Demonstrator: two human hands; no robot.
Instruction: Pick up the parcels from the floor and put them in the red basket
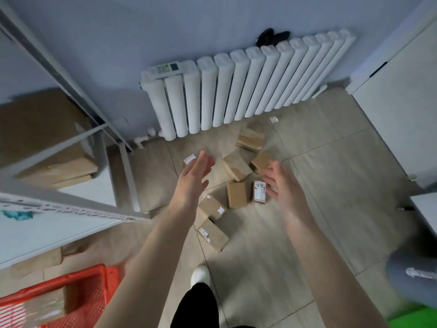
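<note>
Beige floor tiles (331, 185) spread below us and end at a white radiator (236, 91) on the pale blue wall. Between us and the radiator lie the parcels (236, 194), small brown cardboard boxes scattered on the tiles. Some of them touch and several bear white labels. We hold both arms out above them. Our left hand (192, 178) is open, its fingers straight and close together, with nothing in it. Our right hand (283, 188) is open too, its fingers spread and slightly bent, also holding nothing. The red basket (94, 294) sits on the floor at our lower left, beside a white shelf (47, 233). Something brown lies inside the basket, too blurred to name. One white shoe (200, 275) shows on the tiles below our arms.
</note>
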